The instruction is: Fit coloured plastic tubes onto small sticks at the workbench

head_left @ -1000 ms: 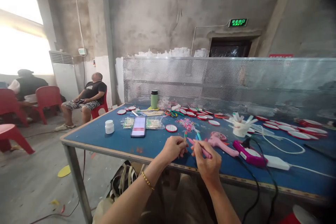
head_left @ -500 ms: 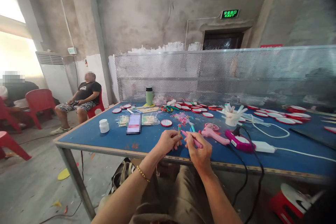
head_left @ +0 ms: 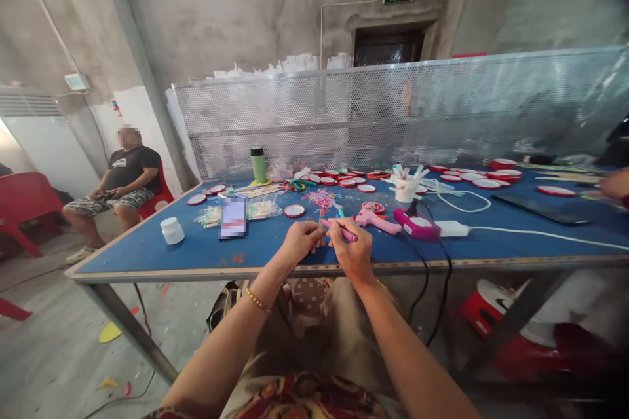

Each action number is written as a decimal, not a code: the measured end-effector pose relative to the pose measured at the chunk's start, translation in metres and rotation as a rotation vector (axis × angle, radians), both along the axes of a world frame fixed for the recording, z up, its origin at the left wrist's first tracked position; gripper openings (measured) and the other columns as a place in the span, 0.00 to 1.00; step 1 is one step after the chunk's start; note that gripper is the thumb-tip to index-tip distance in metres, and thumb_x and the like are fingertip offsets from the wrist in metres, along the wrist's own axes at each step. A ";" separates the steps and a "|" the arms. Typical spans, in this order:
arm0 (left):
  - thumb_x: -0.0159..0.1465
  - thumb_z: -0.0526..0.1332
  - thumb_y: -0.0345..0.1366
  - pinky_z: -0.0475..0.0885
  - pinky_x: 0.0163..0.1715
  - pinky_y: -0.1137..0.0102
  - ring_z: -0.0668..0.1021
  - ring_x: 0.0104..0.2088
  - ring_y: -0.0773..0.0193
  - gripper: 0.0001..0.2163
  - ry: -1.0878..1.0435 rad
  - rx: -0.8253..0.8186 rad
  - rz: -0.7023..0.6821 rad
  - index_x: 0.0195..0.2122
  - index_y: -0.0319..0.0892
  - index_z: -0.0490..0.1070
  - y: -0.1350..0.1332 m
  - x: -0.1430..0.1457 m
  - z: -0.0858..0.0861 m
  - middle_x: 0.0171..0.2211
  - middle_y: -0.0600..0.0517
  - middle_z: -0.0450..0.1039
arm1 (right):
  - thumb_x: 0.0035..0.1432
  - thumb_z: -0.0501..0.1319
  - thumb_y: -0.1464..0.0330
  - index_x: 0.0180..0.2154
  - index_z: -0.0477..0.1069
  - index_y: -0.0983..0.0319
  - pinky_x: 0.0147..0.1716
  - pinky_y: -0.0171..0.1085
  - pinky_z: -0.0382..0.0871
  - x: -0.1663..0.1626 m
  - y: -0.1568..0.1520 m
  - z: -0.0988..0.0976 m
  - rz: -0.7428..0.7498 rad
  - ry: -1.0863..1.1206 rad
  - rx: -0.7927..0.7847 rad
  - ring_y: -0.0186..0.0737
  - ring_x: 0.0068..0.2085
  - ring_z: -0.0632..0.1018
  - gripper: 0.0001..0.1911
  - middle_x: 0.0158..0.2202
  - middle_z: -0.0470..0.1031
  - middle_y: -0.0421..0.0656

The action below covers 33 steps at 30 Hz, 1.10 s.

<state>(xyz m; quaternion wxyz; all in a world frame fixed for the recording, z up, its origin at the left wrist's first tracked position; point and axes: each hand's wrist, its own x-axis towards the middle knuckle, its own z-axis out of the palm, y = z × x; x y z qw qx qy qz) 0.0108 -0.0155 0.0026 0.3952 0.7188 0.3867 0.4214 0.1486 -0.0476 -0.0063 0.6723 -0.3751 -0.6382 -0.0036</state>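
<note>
Above the front part of the blue table [head_left: 196, 258], my left hand [head_left: 301, 240] is closed on a small thin stick [head_left: 321, 216] with coloured bands near its top. My right hand [head_left: 354, 252] is wrapped round a pink pen [head_left: 346, 232], held in a writing grip. The pen's front end points at the stick, but I cannot tell whether they touch. Just beyond my hands lie a pile of small colourful rubber bands [head_left: 320, 198] and a teal pen-like piece [head_left: 340, 211]. A pink glue gun [head_left: 381, 221] lies to the right of my right hand.
A white jar [head_left: 171, 231], phone [head_left: 232, 219] and red-rimmed disc [head_left: 294, 211] stand left. Rightward are a purple power strip [head_left: 417, 224], white adapter [head_left: 452, 229], cables and a cup of sticks [head_left: 405, 191]. Another person's hand [head_left: 616, 183] shows far right; a person [head_left: 130, 173] sits left.
My view has turned to the right and tilted, bringing another person's hand in at the right edge. Both hands keep hold of the stick and pen.
</note>
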 end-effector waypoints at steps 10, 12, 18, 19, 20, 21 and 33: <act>0.63 0.57 0.38 0.60 0.19 0.78 0.68 0.17 0.74 0.12 -0.004 0.010 -0.012 0.24 0.37 0.70 0.002 0.000 0.000 0.22 0.54 0.71 | 0.66 0.57 0.64 0.33 0.75 0.59 0.29 0.34 0.76 0.000 0.002 0.000 0.036 0.021 -0.024 0.34 0.24 0.79 0.11 0.25 0.78 0.38; 0.63 0.57 0.38 0.60 0.20 0.78 0.68 0.17 0.74 0.12 -0.008 0.020 -0.016 0.24 0.37 0.70 0.003 0.001 -0.001 0.22 0.54 0.71 | 0.65 0.57 0.65 0.33 0.75 0.59 0.30 0.34 0.76 0.000 0.002 0.001 0.036 0.019 -0.024 0.34 0.24 0.79 0.11 0.25 0.78 0.38; 0.63 0.56 0.38 0.61 0.21 0.78 0.68 0.17 0.74 0.13 0.009 0.056 -0.021 0.24 0.37 0.70 0.007 0.000 -0.006 0.22 0.54 0.72 | 0.65 0.58 0.64 0.32 0.75 0.60 0.29 0.33 0.75 0.001 0.003 -0.001 0.018 0.010 -0.037 0.34 0.24 0.78 0.11 0.27 0.79 0.39; 0.63 0.57 0.39 0.62 0.21 0.78 0.68 0.17 0.74 0.13 0.012 0.064 -0.019 0.24 0.38 0.70 0.007 0.000 -0.006 0.22 0.54 0.72 | 0.65 0.58 0.64 0.33 0.75 0.60 0.29 0.33 0.75 0.001 0.003 -0.001 0.016 0.009 -0.035 0.34 0.24 0.78 0.11 0.27 0.79 0.39; 0.63 0.57 0.39 0.62 0.21 0.78 0.68 0.18 0.74 0.14 0.016 0.071 -0.016 0.24 0.38 0.70 0.007 0.000 -0.006 0.21 0.54 0.71 | 0.65 0.58 0.64 0.33 0.75 0.60 0.29 0.33 0.75 0.001 0.004 -0.001 0.013 0.008 -0.032 0.34 0.24 0.78 0.11 0.27 0.79 0.39; 0.64 0.57 0.40 0.62 0.22 0.77 0.68 0.18 0.73 0.14 0.017 0.074 -0.012 0.24 0.38 0.70 0.007 0.000 -0.006 0.21 0.54 0.71 | 0.65 0.57 0.64 0.33 0.75 0.60 0.28 0.33 0.75 0.002 0.004 -0.001 0.009 0.007 -0.026 0.33 0.24 0.78 0.11 0.28 0.79 0.39; 0.62 0.56 0.35 0.62 0.20 0.78 0.68 0.16 0.74 0.10 -0.046 -0.031 0.031 0.30 0.37 0.74 0.006 0.004 -0.009 0.22 0.54 0.74 | 0.66 0.59 0.63 0.34 0.75 0.61 0.24 0.31 0.72 0.006 -0.001 -0.004 0.013 0.054 -0.050 0.32 0.20 0.76 0.11 0.24 0.77 0.38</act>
